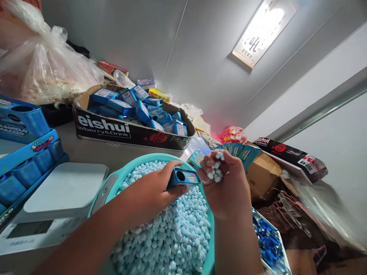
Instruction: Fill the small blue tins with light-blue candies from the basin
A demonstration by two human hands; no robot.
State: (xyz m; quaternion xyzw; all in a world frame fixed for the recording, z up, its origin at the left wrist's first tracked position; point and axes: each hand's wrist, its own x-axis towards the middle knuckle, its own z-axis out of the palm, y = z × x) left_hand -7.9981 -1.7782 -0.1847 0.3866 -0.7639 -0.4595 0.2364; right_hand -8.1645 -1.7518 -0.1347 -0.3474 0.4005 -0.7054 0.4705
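In hands (pixel 160 187) (pixel 222 194) (right cupped): box (pixel 190 179), candies (pixel 216 172)

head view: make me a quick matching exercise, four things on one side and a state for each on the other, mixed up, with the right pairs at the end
Column one:
1. Left hand
2. Right hand
3. White scale
4. Open black carton

Column two:
A. piled with blue boxes
B. cups several pale pieces in curled fingers
C. grips a small blue box with a round hole
D. has a dark display panel

Right pairs: 1-C, 2-B, 3-D, 4-A
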